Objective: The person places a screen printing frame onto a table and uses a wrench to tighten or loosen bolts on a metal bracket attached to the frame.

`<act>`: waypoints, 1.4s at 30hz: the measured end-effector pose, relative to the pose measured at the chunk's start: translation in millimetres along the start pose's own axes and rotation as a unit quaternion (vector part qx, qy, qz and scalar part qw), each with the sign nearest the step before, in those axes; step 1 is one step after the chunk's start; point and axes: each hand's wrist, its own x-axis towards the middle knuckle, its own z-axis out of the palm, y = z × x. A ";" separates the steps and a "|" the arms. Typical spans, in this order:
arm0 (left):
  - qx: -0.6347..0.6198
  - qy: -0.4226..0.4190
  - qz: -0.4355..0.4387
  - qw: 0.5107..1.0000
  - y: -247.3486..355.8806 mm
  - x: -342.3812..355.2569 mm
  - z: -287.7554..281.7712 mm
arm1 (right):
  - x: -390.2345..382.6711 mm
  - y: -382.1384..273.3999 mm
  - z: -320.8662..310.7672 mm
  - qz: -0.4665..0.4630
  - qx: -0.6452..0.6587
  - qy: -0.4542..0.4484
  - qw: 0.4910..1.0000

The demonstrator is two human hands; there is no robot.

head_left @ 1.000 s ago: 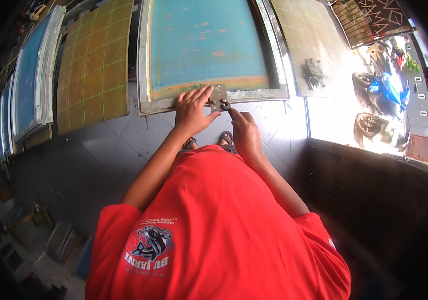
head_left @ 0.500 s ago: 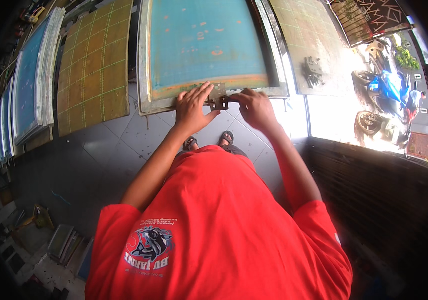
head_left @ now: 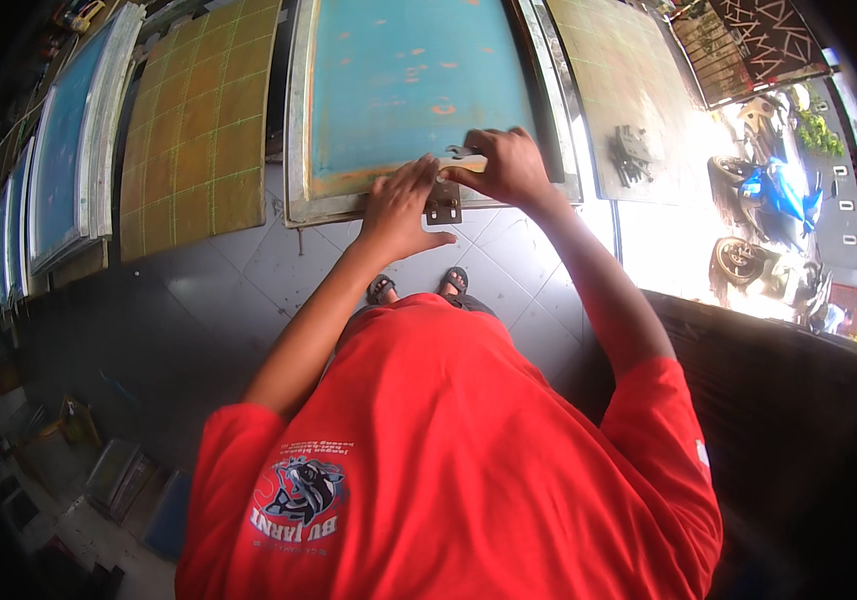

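Tiled floor point(head_left: 531, 262) spans mid-frame; at upper centre, the right hand point(head_left: 511, 168) is closed round a wrench point(head_left: 463, 152), the left hand point(head_left: 398, 207) open beside a bracket point(head_left: 444, 200); slackened grip could scratch the screen point(head_left: 409, 95).

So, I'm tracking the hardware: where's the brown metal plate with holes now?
Head view, upper centre: the plate sits at the near edge of the pale-framed blue screen, beside the left hand.

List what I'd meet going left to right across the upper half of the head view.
Stacked blue-screened frames → brown board with green grid lines → left hand → brownish metal plate → right hand → pale board → blue motorcycle.
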 end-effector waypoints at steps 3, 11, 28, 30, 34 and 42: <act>0.026 -0.018 0.042 0.999 -4.3 12.7 9.6 | -41.1 6.9 18.5 0.118 -0.008 0.014 0.993; 0.016 -0.036 0.017 0.999 -13.3 4.4 -6.5 | -76.6 13.3 41.4 0.114 0.003 0.047 0.992; -0.030 -0.023 0.018 0.999 -13.2 5.4 -7.2 | -74.1 0.6 37.2 0.146 0.003 0.088 0.985; -0.005 -0.003 0.029 1.000 -16.7 3.5 -1.6 | -72.0 -18.7 32.3 0.183 0.086 0.070 0.977; -0.007 0.021 0.005 1.000 -14.9 0.8 -1.2 | -68.1 -44.1 49.5 0.148 0.107 0.078 0.980; -0.016 0.032 0.010 0.999 -20.1 0.6 -2.4 | -52.9 -37.8 53.1 0.025 0.010 0.016 1.000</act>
